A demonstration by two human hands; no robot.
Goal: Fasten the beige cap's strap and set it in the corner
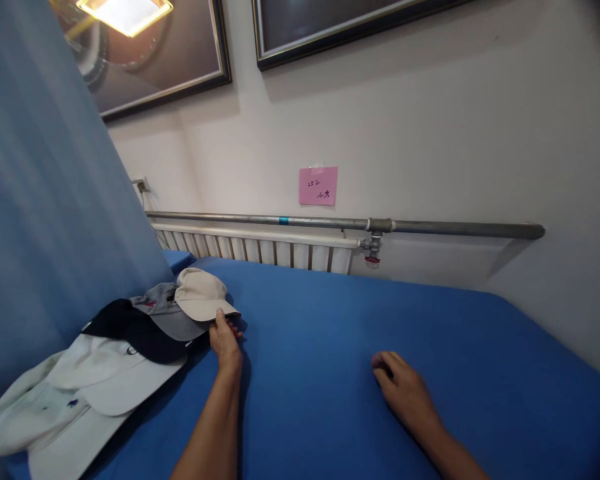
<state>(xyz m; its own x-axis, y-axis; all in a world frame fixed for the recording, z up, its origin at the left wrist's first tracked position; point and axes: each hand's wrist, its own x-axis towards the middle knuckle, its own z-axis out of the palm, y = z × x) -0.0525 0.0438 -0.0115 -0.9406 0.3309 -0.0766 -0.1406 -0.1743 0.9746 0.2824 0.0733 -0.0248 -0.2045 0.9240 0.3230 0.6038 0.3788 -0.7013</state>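
A row of baseball caps lies along the left side of the blue-covered table, each overlapping another. At the far end is a beige cap [200,293]; my left hand [226,339] pinches its brim, thumb on top and fingers underneath. Partly beneath that one is a grey cap [167,317], followed by a dark navy cap [135,331]. Closer to me come a white cap [113,373] and a pale cap with a small dark logo [55,413]. My right hand [404,390] is loosely curled over the blue surface, apart from the caps, with nothing visible in it.
The blue table [310,373] reaches to the wall. A light blue curtain [55,187] hangs on the left, beside the caps. Behind the table run a metal pipe [450,229] with a red-handled valve [373,260] and a white radiator [275,252]. A pink note [319,186] is taped above.
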